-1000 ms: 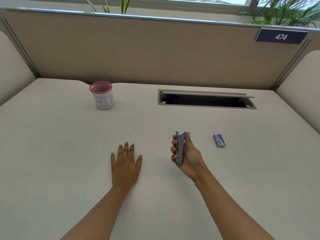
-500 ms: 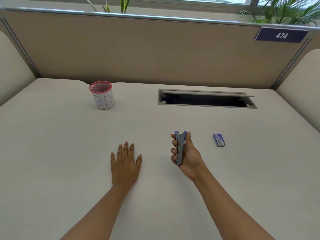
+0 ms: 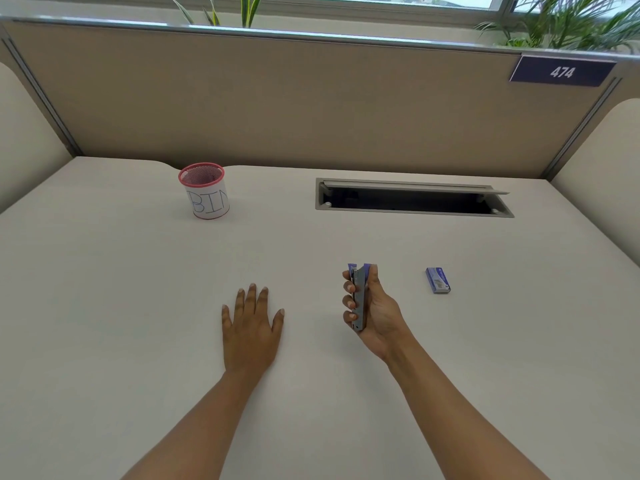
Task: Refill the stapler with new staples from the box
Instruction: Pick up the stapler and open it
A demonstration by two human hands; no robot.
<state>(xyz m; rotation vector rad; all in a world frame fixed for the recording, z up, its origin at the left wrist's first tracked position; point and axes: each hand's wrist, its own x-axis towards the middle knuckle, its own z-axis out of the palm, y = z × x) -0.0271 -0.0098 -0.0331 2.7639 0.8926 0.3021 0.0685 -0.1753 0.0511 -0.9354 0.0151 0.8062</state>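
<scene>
The stapler (image 3: 361, 299) in the fingers (image 3: 349, 301) of the right hand (image 3: 377, 313) is grey, with purple at its far end. The box (image 3: 438, 280) to the right of these fingers is blue. The cup (image 3: 205, 194) far beyond the fingers (image 3: 252, 296) of the left hand (image 3: 251, 332) is white, with a pink mesh rim and blue letters.

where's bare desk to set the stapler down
Bare desk lies between the right hand, which holds the stapler, and the staple box, and between it and the left hand. Farther back stand the bin cup and cable slot.

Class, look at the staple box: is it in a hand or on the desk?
On the desk: the staple box lies apart from the right hand, which grips the stapler.
</scene>
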